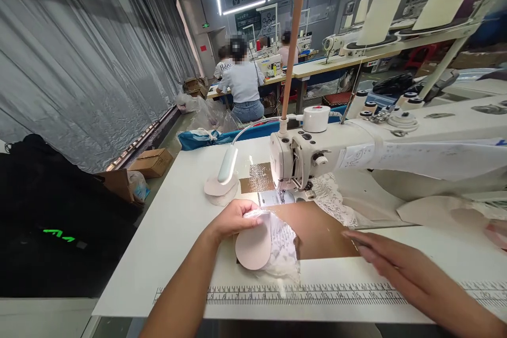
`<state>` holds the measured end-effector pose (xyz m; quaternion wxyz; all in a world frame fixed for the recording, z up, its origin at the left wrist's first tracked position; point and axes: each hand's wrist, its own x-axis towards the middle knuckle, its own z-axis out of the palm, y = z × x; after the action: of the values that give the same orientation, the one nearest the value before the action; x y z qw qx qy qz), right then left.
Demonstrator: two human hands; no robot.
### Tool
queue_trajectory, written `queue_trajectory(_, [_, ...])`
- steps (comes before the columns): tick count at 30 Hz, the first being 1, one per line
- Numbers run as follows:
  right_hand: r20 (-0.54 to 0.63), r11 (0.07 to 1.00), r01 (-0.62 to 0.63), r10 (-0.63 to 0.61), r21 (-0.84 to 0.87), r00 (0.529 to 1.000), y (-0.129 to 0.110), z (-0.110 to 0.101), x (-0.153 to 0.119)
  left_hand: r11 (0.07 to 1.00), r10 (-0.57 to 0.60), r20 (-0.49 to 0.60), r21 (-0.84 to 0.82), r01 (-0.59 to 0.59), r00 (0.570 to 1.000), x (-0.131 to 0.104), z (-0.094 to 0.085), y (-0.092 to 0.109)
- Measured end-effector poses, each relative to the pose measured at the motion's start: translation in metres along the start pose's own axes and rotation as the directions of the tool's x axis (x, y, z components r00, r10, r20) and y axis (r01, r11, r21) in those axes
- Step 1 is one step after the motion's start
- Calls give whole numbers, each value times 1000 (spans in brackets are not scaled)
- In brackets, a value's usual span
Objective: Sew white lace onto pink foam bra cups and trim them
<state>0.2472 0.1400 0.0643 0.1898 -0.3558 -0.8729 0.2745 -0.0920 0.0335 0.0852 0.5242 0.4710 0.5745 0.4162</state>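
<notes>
A round beige pad with white lace (283,240) along its right side lies in front of the sewing machine (309,156). My left hand (237,219) pinches the top edge of this pad (253,248), thumb on top. Over the right end of the brown board (320,229), my right hand (386,253) is held with its fingers together around a small dark tool, partly hidden by the fingers. The needle area of the machine is just behind the pad and my left hand.
Round pads (221,189) lie at the left under a small lamp (227,165). More lace (332,198) sits right of the needle. A ruler strip (325,294) runs along the front edge. People sit at machines farther back; boxes (150,162) stand on the floor.
</notes>
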Motion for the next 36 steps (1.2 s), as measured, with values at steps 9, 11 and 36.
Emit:
queue_trajectory(9, [308, 991, 75, -106, 112, 945, -99, 27, 86, 997, 56, 30, -60, -54, 998, -4, 19, 0])
queue_trajectory(11, [321, 982, 133, -170, 132, 932, -105, 34, 93, 997, 63, 20, -40, -62, 998, -5, 21, 1])
queue_trajectory(36, [-126, 760, 606, -594, 236, 795, -67, 68, 78, 875, 444, 60, 187, -447, 894, -11, 25, 12])
